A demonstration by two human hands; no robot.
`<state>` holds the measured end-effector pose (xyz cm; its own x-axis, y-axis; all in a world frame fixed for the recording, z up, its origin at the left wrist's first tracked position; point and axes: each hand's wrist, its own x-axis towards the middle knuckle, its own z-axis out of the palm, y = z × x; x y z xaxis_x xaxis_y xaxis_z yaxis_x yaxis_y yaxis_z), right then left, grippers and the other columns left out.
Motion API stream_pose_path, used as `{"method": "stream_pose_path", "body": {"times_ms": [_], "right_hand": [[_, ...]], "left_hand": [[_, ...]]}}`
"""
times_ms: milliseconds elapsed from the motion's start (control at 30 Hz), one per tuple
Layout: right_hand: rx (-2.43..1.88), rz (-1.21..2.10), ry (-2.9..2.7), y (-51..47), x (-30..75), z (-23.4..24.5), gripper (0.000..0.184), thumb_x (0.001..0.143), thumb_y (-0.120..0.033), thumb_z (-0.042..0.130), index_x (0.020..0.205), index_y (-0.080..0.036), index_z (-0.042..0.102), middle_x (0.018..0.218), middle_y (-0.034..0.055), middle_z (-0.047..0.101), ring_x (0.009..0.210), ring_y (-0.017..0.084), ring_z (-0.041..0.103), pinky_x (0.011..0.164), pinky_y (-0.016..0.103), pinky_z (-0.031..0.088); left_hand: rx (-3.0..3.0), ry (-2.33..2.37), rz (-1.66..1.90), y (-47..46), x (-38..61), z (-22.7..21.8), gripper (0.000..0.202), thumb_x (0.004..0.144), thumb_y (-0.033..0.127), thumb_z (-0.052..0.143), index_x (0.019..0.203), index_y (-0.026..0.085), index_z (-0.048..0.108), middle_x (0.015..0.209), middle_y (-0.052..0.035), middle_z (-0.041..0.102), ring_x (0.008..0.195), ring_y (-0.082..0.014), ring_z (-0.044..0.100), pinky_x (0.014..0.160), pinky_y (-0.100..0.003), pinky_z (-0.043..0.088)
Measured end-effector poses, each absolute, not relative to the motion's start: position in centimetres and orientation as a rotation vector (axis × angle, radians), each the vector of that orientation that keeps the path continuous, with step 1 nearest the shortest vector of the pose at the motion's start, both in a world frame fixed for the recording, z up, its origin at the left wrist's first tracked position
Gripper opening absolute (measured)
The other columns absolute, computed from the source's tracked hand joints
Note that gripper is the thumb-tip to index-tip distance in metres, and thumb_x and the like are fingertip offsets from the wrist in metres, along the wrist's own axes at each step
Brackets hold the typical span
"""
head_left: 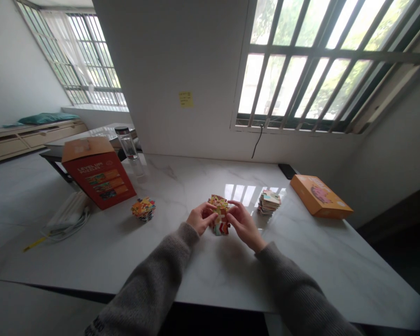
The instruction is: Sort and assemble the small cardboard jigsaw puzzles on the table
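Note:
A cluster of colourful jigsaw puzzle pieces [221, 227], in yellow, red and pale green, sits on the white marbled table in front of me. My left hand [200, 218] grips it from the left, thumb and fingers closed at its edge. From the right, my right hand [244, 225] pinches the same pieces between thumb and forefinger. My fingers hide part of them. To the left stands an uneven stack of puzzle pieces [143, 208], mostly orange and yellow on top. A taller, paler stack of puzzle pieces [269, 202] stands to the right of my right hand.
A red puzzle box [103, 179] stands at the left with its flap up, beside a white power strip [68, 212] with a cable. Behind it is a glass bottle [126, 143]. An orange box [321, 196] and a black phone [286, 171] lie at the right.

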<state>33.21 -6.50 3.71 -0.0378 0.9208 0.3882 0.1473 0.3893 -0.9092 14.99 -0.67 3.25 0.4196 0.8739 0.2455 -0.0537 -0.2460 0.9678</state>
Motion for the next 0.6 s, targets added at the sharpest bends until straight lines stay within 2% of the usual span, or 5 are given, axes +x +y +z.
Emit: {"method": "stream_pose_path", "body": {"times_ms": [133, 200, 267, 400, 600], "right_hand": [[-1.11, 0.555, -1.66, -6.7, 32.9, 3.6, 0.055, 0.088, -0.029, 0.064, 0.139, -0.025, 0.042, 0.108, 0.008, 0.059, 0.092, 0.021, 0.062, 0.078, 0.038, 0.057], [-1.159, 0.343, -1.723, -6.8, 33.0, 3.6, 0.055, 0.085, -0.027, 0.068, 0.136, -0.027, 0.047, 0.125, 0.0118, 0.054, 0.11, 0.027, 0.058, 0.089, 0.044, 0.055], [-1.165, 0.186, -1.788, -6.8, 33.3, 3.8, 0.048, 0.087, -0.025, 0.066, 0.132, -0.029, 0.052, 0.13, 0.0115, 0.052, 0.121, 0.029, 0.052, 0.099, 0.048, 0.05], [-1.12, 0.144, -1.844, -6.8, 33.7, 4.2, 0.035, 0.092, -0.023, 0.06, 0.125, -0.03, 0.059, 0.125, 0.0091, 0.059, 0.12, 0.028, 0.052, 0.101, 0.049, 0.048], [-1.165, 0.058, -1.884, -6.7, 35.4, 5.4, 0.034, 0.09, -0.022, 0.06, 0.123, -0.03, 0.063, 0.126, 0.0072, 0.063, 0.117, 0.028, 0.054, 0.101, 0.05, 0.046]], "left_hand": [[1.236, 0.759, 1.051, -0.4, 15.5, 3.2, 0.057, 0.059, 0.055, 0.086, 0.078, 0.017, 0.049, 0.065, -0.0029, 0.07, 0.051, -0.0175, 0.066, 0.05, -0.03, 0.055], [1.139, 0.778, 1.025, -0.5, 15.9, 3.0, 0.062, 0.053, 0.057, 0.088, 0.076, 0.017, 0.048, 0.064, -0.0034, 0.071, 0.053, -0.019, 0.068, 0.053, -0.032, 0.057], [1.081, 0.795, 1.009, -0.6, 16.2, 2.7, 0.063, 0.051, 0.058, 0.089, 0.076, 0.017, 0.049, 0.065, -0.0047, 0.072, 0.056, -0.0194, 0.07, 0.055, -0.031, 0.058], [1.073, 0.785, 0.994, -0.4, 16.3, 2.2, 0.058, 0.055, 0.057, 0.087, 0.075, 0.015, 0.052, 0.069, -0.0065, 0.073, 0.062, -0.0198, 0.072, 0.05, -0.024, 0.052], [1.282, 0.784, 1.091, -0.4, 15.8, 3.4, 0.047, 0.074, 0.058, 0.072, 0.082, 0.014, 0.058, 0.065, -0.0036, 0.069, 0.052, -0.0136, 0.063, 0.045, -0.023, 0.046]]}}
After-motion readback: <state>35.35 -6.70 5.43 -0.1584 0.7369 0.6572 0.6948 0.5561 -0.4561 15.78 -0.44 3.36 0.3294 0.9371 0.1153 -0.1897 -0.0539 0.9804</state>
